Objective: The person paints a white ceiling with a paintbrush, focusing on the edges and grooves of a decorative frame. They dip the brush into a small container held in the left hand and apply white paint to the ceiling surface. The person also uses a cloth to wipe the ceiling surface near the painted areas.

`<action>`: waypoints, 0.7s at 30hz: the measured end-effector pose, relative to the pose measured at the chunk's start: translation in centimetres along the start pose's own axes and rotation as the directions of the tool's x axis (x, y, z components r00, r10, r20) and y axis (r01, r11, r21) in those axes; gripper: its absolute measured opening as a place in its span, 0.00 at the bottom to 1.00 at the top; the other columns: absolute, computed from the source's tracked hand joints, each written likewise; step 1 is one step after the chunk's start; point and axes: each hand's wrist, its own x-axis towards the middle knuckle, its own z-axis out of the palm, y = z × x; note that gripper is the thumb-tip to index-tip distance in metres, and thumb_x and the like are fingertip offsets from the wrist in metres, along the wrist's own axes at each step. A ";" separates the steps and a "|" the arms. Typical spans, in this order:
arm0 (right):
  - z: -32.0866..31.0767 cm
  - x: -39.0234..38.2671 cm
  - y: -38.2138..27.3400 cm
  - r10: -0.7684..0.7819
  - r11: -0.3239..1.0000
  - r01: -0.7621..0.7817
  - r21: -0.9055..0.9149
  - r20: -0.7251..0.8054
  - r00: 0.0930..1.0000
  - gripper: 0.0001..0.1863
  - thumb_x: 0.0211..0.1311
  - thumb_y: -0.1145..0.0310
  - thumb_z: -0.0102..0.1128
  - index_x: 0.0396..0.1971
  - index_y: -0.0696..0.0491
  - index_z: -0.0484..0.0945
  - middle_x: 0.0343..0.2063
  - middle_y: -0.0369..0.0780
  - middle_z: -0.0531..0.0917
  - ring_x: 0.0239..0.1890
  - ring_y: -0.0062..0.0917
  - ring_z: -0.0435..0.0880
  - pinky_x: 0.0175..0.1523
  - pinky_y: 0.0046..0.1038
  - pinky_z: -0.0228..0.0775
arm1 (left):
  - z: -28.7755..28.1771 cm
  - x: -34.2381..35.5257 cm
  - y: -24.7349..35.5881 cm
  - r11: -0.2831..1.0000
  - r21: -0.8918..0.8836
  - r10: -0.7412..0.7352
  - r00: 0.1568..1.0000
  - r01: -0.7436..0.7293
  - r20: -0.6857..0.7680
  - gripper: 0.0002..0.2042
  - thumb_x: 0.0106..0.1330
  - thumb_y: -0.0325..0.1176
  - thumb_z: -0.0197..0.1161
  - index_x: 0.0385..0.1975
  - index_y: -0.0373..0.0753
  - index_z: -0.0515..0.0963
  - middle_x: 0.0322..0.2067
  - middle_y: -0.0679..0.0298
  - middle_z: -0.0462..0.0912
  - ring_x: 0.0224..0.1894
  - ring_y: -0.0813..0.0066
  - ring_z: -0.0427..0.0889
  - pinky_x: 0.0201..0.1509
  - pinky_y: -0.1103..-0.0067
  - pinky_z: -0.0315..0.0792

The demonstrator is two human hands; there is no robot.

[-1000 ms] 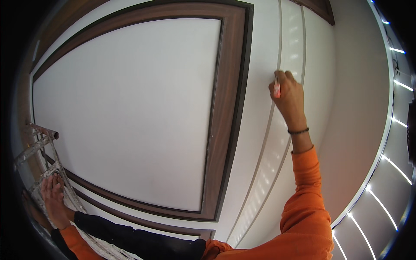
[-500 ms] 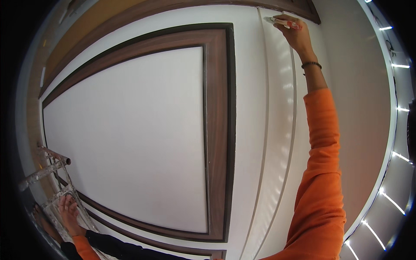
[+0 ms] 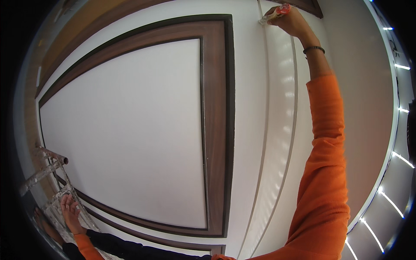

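Standing at far left: a paint-spattered metal ladder [image 3: 40, 178] with a brown round tube at its top. Left hand [image 3: 71, 212] at the ladder, fingers loosely spread, nothing seen in it; cannot tell whether it bears weight. Judgement: a firm hold there would steady the long reach of the other arm.

Next, a large smooth white panel [image 3: 125, 130] within a brown wood-grain frame [image 3: 216, 130] edged in black. Judgement: keep wet bristles well off this dark edging; smears would show.

Right of the frame, a long, narrow white strip [image 3: 277, 112] between two thin raised ridges. Paintbrush [image 3: 281, 11], pale with a red section on the handle, lies near the strip's upper end, tip at the left ridge; contact too fine to confirm. Right hand [image 3: 294, 21] is closed round it in a narrow grip. Judgement: light pressure, a sparing load and an even stroke along the ridge suit so fine a line; moving the ladder beats overreaching.

Far right: bright white light strips [image 3: 375, 236].

Writing: none legible on ladder, panel or frame; brush handle too small to read. No brand noted.
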 end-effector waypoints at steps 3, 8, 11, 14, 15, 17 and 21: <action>-3.4 -7.9 -6.8 0.047 0.980 -0.047 -0.194 -0.001 0.999 0.11 0.56 0.68 0.70 0.39 0.53 0.88 0.30 0.43 0.88 0.32 0.33 0.86 0.42 0.31 0.78 | 1.3 0.8 0.0 0.997 -0.080 0.018 1.000 -0.017 0.005 0.27 0.75 0.53 0.51 0.69 0.46 0.67 0.64 0.65 0.76 0.45 0.83 0.80 0.43 0.87 0.71; 5.1 -20.3 -10.8 0.071 0.984 -0.058 -0.168 0.074 0.995 0.09 0.54 0.74 0.66 0.37 0.52 0.87 0.30 0.47 0.87 0.33 0.45 0.85 0.41 0.40 0.78 | -0.7 0.0 1.3 0.990 -0.110 0.090 0.995 -0.084 0.043 0.30 0.75 0.52 0.52 0.71 0.42 0.64 0.66 0.61 0.74 0.48 0.81 0.81 0.44 0.86 0.73; 3.7 -28.1 -15.1 0.157 0.977 -0.127 -0.171 0.175 0.972 0.08 0.54 0.75 0.67 0.36 0.52 0.87 0.28 0.46 0.86 0.30 0.43 0.85 0.38 0.38 0.78 | -0.1 -0.2 2.4 0.982 -0.157 0.125 0.986 -0.108 0.107 0.32 0.74 0.50 0.54 0.72 0.40 0.62 0.67 0.58 0.72 0.49 0.79 0.81 0.44 0.87 0.76; 3.6 -33.0 -17.9 0.296 0.954 -0.257 -0.157 0.345 0.891 0.09 0.52 0.75 0.71 0.35 0.53 0.87 0.27 0.44 0.87 0.27 0.40 0.86 0.36 0.34 0.79 | 0.1 -0.3 2.6 0.980 -0.167 0.121 0.988 -0.104 0.099 0.32 0.73 0.51 0.55 0.72 0.40 0.62 0.66 0.58 0.72 0.49 0.79 0.81 0.45 0.86 0.76; 3.6 -33.7 -18.2 0.304 0.953 -0.276 -0.125 0.399 0.865 0.10 0.50 0.75 0.74 0.35 0.53 0.87 0.26 0.42 0.88 0.27 0.38 0.87 0.36 0.33 0.79 | 0.3 -0.3 2.6 0.981 -0.167 0.115 0.989 -0.099 0.092 0.32 0.73 0.51 0.55 0.72 0.40 0.62 0.66 0.59 0.72 0.49 0.79 0.81 0.44 0.86 0.76; 3.0 -33.1 -17.7 0.307 0.943 -0.332 0.003 0.374 0.875 0.09 0.53 0.75 0.71 0.36 0.52 0.87 0.27 0.42 0.88 0.28 0.40 0.86 0.35 0.34 0.78 | 0.4 -0.2 2.5 0.983 -0.159 0.105 0.991 -0.091 0.085 0.32 0.73 0.51 0.55 0.72 0.41 0.62 0.66 0.59 0.72 0.48 0.79 0.80 0.44 0.85 0.75; 2.5 -26.2 -14.0 0.104 0.992 -0.108 0.057 0.067 0.992 0.08 0.56 0.77 0.69 0.37 0.55 0.87 0.37 0.38 0.89 0.28 0.37 0.86 0.36 0.31 0.78 | -0.3 0.7 1.3 0.991 -0.089 0.109 0.992 -0.103 0.070 0.32 0.73 0.55 0.54 0.71 0.44 0.63 0.65 0.62 0.74 0.47 0.80 0.81 0.43 0.85 0.73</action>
